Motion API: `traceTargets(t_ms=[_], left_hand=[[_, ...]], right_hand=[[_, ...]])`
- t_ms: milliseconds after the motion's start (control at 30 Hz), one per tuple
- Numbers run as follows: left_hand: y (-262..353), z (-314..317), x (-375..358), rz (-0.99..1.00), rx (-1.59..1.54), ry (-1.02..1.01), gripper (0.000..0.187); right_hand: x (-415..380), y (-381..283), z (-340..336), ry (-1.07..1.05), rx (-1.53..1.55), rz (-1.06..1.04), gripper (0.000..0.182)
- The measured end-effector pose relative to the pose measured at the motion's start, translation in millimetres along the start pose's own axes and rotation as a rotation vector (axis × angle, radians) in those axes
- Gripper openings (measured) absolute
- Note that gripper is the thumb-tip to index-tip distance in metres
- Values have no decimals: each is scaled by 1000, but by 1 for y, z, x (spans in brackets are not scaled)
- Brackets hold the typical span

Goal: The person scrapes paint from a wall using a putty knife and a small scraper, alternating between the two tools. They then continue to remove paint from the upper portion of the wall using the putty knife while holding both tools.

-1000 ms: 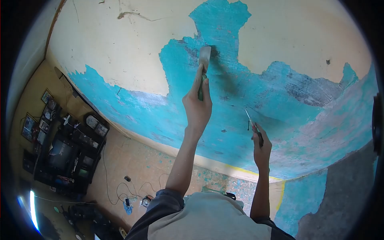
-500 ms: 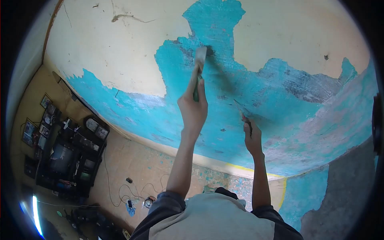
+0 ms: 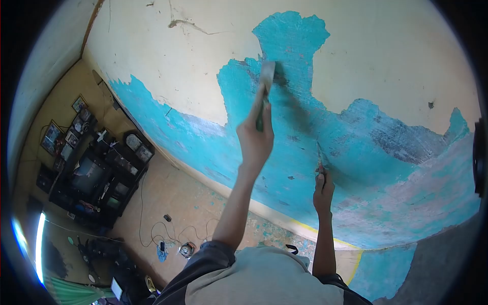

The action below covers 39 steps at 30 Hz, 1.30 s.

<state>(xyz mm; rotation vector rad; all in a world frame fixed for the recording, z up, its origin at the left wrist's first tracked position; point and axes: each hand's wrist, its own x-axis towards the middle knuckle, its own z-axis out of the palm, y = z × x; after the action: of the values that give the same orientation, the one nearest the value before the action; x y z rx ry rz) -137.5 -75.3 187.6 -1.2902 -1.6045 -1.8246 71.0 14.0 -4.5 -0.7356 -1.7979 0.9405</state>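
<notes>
From the head camera I look up at a ceiling (image 3: 386, 56) whose cream top coat has come away over a broad, ragged patch, baring a turquoise layer (image 3: 284, 127) beneath. My left hand (image 3: 255, 140) is raised overhead, fingers wrapped tightly around the green handle of a wide scraper (image 3: 266, 76); the index finger lies along the shaft, a grip that suits steering the blade and bearing on it. The pale blade lies flat against the turquoise layer just beside a dark grey scuffed spot, close under the narrow tongue of bared colour that runs up into the cream coat. My right hand (image 3: 323, 189) is lower and nearer the wall, closed around the dark handle of a slimmer tool (image 3: 319, 157) whose thin blade points up at the surface; I cannot tell whether its tip touches. Both arms reach up past my grey shirt (image 3: 254, 277), placing the tools well apart on the same bared patch. Far below, paint flakes litter the floor (image 3: 173, 195) along the wall base, near loose cables and a dark cabinet (image 3: 96, 178) holding a television.
</notes>
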Motion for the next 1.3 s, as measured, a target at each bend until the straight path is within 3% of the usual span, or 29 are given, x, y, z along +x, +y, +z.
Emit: traceTargets(t_ms=[100,233,300,433,500,633,700,767,867,1000,1067,1167,1200,1300], left_hand=[[24,-12,33,-141,107,-45,42],[10,-8,16,-62,102,-26,40],[-4,-3,-5,139,171,45,40],[18,-11,-3,-152,139,-24,39],[21,-13,16,-83,124,6,39],[25,-20,19,-244,213,-111,41],[4,-11,1,141,178,34,41],[-2,-8,3,121,179,20,41],[30,-22,29,-222,113,-134,41],[21,-19,26,-117,65,-87,41],[1,-14,10,30,38,-21,41],[1,-8,13,61,42,27,41],[16,-19,25,-157,58,-92,41],[22,-21,36,-125,49,-72,42]], right_hand=[[5,3,1,2,15,-42,34],[3,12,2,2,16,-50,34],[3,17,2,-3,20,-56,34],[-3,16,-1,-13,47,-34,33],[-2,15,-4,-34,59,-24,32],[-3,14,-1,-14,60,-28,31],[-3,13,-3,-15,51,-11,31],[2,13,2,-18,50,7,32],[3,11,1,-2,46,-23,32],[1,14,2,-6,61,-1,32],[2,17,2,4,68,1,33],[0,17,3,21,28,-31,33],[1,13,1,5,34,9,35],[3,7,0,-1,38,39,36]])
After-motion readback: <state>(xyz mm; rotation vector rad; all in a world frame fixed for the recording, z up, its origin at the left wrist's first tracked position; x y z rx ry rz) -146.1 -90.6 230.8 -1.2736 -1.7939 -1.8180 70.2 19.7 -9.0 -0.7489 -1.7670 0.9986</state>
